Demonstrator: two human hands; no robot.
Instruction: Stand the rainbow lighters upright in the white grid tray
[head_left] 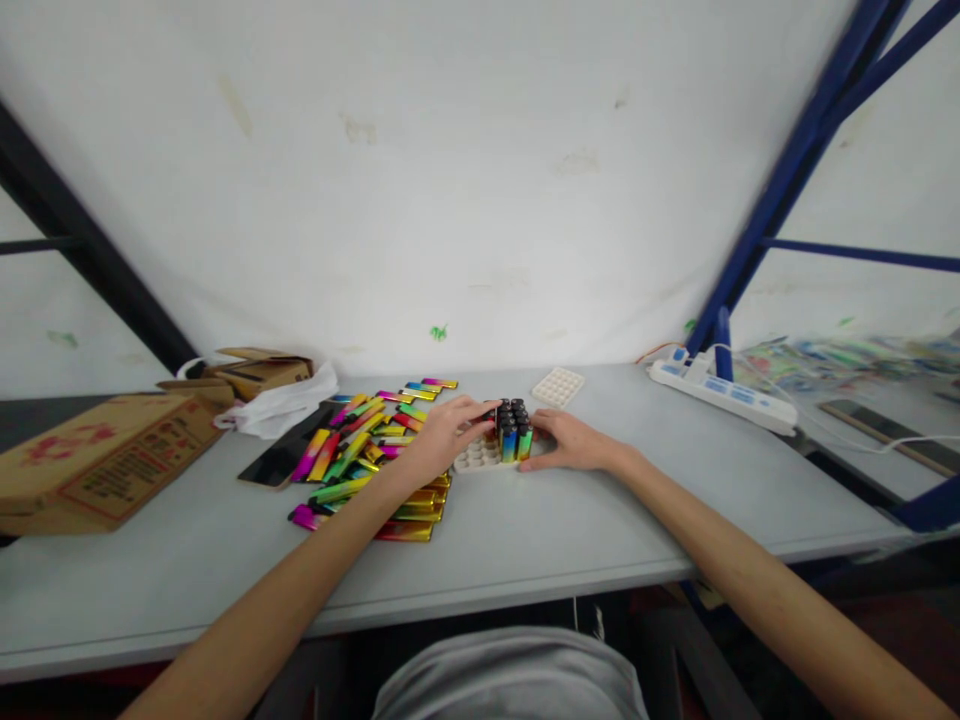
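I count one left hand (444,440), one right hand (568,441), two pale trays (558,387), two cardboard boxes (135,450), one white bag (289,407), one power strip (724,396). The shiny lighter-like pieces (349,458) are many, overlapping, not exactly countable.

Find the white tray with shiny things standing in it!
In the head view, the white tray is near the middle of the table, between the left hand and the right hand, just right of the colourful pile.

Shiny, black-topped tubes (517,443) stand upright in your pale tray (474,460), toward its right edge, behind the tabletop's (570,520) front edge.
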